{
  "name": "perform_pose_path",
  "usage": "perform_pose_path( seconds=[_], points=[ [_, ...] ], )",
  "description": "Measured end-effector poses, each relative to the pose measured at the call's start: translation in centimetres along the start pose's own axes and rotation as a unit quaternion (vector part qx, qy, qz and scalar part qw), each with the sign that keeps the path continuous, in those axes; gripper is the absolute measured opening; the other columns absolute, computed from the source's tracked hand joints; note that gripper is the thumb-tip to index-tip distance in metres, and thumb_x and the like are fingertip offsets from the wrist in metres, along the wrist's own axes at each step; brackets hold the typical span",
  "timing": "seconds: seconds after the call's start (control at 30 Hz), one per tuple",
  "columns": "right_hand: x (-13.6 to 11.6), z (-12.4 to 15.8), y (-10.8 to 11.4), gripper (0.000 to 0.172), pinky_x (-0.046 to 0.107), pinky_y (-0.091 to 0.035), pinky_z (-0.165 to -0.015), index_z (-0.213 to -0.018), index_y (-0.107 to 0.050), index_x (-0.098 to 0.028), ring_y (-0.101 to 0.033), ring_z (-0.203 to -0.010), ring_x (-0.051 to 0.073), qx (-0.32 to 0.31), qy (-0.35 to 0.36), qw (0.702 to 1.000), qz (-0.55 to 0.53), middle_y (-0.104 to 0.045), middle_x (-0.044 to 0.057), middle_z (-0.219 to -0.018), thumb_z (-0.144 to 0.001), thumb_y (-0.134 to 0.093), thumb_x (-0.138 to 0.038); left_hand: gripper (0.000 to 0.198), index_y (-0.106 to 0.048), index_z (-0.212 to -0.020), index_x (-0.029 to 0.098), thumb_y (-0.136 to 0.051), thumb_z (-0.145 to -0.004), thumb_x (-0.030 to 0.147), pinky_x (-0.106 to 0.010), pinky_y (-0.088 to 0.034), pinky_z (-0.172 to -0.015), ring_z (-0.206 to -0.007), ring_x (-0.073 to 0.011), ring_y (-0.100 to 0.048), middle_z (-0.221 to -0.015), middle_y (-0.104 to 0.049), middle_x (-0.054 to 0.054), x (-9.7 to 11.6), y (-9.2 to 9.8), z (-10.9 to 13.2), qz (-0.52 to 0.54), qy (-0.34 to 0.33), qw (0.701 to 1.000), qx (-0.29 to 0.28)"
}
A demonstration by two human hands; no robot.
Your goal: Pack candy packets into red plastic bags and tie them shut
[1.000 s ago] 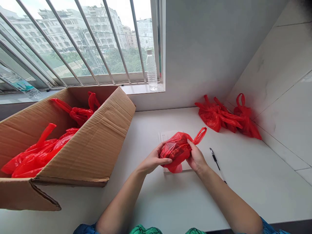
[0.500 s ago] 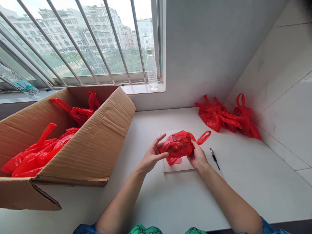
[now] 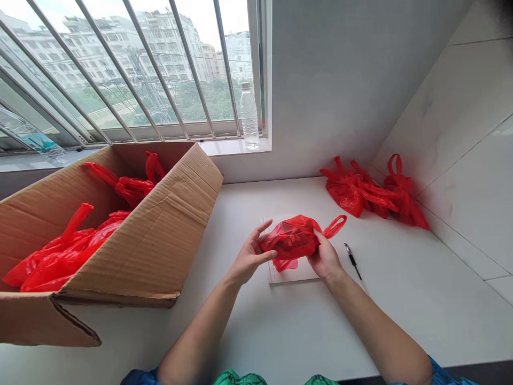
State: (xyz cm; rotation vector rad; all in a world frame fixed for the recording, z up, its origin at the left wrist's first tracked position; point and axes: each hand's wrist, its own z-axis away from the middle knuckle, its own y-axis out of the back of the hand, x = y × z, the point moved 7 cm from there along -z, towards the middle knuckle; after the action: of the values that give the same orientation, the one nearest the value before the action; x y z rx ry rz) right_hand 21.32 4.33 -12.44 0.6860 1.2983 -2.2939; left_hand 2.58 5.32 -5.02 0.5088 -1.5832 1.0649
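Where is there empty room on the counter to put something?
Bare white counter lies right of the black pen, in front of the pile of red plastic bags. Another bare strip runs between the brown cardboard box and that pile. Crowded: the white notepad, where left hand and right hand hold a crumpled red plastic bag.

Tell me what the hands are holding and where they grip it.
Both hold one red plastic bag over a white notepad. The left hand pinches its left end; the right hand grips its right end, beside the loop handle.
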Motion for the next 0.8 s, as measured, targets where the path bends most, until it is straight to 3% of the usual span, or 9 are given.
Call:
perform_pose_path(
  seconds=[0.33,0.53,0.8],
  points=[
    [0.8,-0.8,0.4,0.016,0.025,-0.061,-0.074,-0.095,-0.075,-0.023,-0.072,-0.092,0.018,-0.008,-0.011,1.000,0.011,-0.078,0.001,-0.099,-0.088,-0.065,-0.033,0.069,-0.046,-0.146,0.027,-0.076,-0.084,0.024,-0.040,-0.053,-0.098,-0.114,-0.0266,-0.066,-0.130,-0.066,-0.013,0.3,0.1,0.2,-0.025,-0.045,0.998,0.031],
    [1.2,-1.0,0.5,0.019,0.026,-0.060,-0.077,-0.094,-0.075,-0.022,-0.071,-0.095,0.019,-0.009,-0.018,1.000,0.007,-0.078,0.003,-0.100,-0.087,-0.065,-0.035,0.067,-0.045,-0.146,0.029,-0.074,-0.086,0.025,-0.038,-0.053,-0.098,-0.114,-0.0247,-0.065,-0.133,-0.064,-0.012,0.0,0.2,0.1,-0.091,-0.093,0.991,0.022],
    [1.2,-1.1,0.4,0.020,0.028,-0.060,-0.077,-0.095,-0.075,-0.021,-0.071,-0.094,0.020,-0.017,-0.026,1.000,0.000,-0.077,0.003,-0.101,-0.087,-0.063,-0.035,0.066,-0.043,-0.148,0.028,-0.071,-0.088,0.026,-0.036,-0.054,-0.098,-0.113,-0.0239,-0.066,-0.134,-0.064,-0.012,0.1,0.3,0.3,-0.169,-0.106,0.980,0.028]
  ],
)
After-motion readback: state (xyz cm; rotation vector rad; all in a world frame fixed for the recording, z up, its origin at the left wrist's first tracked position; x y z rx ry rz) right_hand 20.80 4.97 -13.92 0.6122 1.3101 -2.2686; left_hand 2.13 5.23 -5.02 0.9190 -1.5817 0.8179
